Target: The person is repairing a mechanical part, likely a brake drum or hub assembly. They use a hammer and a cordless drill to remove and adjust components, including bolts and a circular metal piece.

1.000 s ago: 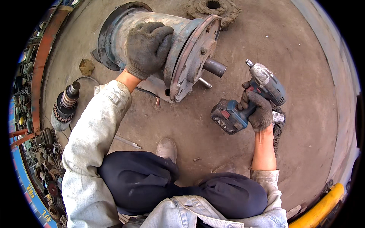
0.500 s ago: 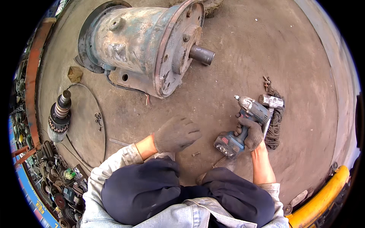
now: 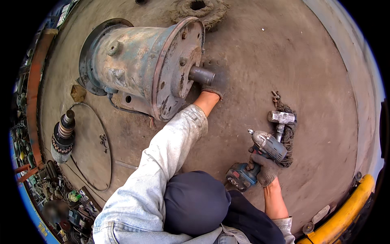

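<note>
A large weathered electric motor (image 3: 130,61) lies on its side on the floor ahead, its thick steel shaft (image 3: 202,75) pointing right. My left hand (image 3: 217,79), in a dark knit glove, reaches out beside and partly behind the shaft end. Motion smears its fingers, so any grip is hidden. Lower right, my gloved right hand (image 3: 266,170) is wrapped round the handle of a blue-grey cordless impact wrench (image 3: 270,145), its bare square drive pointing up and left. Just beyond the wrench lies a hammer (image 3: 281,118) across a dark, rope-like bundle (image 3: 289,138).
A few bolts (image 3: 276,97) lie past the hammer. To the left stand a rotor-like part (image 3: 64,136), a looped cable (image 3: 110,154) and a wooden block (image 3: 78,93). Scrap parts (image 3: 73,211) crowd the lower left. A yellow tube (image 3: 345,211) curves at lower right; a dirty ring (image 3: 211,10) lies far ahead.
My left hand has moved forward from in front of my knees to the motor's shaft. My right hand still holds the impact wrench, and the view has shifted.
</note>
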`<state>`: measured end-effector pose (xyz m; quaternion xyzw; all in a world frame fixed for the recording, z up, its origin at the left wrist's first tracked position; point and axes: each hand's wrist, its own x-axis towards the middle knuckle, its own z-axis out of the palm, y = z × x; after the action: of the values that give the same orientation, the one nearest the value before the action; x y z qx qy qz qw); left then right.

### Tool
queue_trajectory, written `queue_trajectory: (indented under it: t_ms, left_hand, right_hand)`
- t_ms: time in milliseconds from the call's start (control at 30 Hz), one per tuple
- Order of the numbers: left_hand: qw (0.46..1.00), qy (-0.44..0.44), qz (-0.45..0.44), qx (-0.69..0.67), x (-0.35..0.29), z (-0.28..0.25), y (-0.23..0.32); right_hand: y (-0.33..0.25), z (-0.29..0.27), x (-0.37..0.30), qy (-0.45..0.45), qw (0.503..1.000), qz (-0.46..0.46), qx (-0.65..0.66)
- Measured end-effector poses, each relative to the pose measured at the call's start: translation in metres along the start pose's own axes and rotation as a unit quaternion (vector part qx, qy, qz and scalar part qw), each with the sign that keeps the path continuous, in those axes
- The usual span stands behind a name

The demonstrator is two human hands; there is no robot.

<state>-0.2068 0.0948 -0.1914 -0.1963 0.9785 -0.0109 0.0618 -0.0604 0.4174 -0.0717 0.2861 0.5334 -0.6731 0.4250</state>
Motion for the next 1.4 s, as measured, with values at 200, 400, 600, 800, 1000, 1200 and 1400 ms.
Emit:
queue_trajectory:
  t_ms: [200, 400, 600, 800, 1000, 1200, 1400]
  left_hand:
    - [0.957, 0.003, 0.136, -0.256, -0.082, 0.002, -0.002]
    - [0.668, -0.327, 0.057, -0.666, -0.171, -0.063, -0.010]
    - [0.620, -0.390, 0.029, -0.680, -0.195, -0.106, -0.063]
    - [0.536, -0.365, -0.030, -0.761, -0.213, -0.098, -0.094]
    - [0.503, -0.469, 0.056, -0.724, -0.206, -0.122, -0.099]
    - [0.759, 0.007, 0.125, -0.639, -0.215, -0.113, -0.070]
    - [0.771, 0.433, 0.269, -0.381, -0.142, -0.231, -0.183]
  right_hand:
    - [0.001, -0.008, -0.003, 0.003, 1.000, -0.022, -0.018]
    - [-0.021, -0.002, -0.001, -0.119, 0.990, -0.057, -0.040]
    - [-0.023, 0.025, -0.022, -0.108, 0.945, -0.142, -0.273]
    - [-0.017, 0.034, -0.034, -0.137, 0.922, -0.188, -0.310]
    - [0.001, -0.023, -0.027, -0.269, 0.926, -0.145, -0.221]
    - [-0.013, 0.019, -0.022, -0.179, 0.744, -0.415, -0.492]
    - [-0.057, 0.084, -0.010, -0.199, 0.971, -0.127, -0.036]
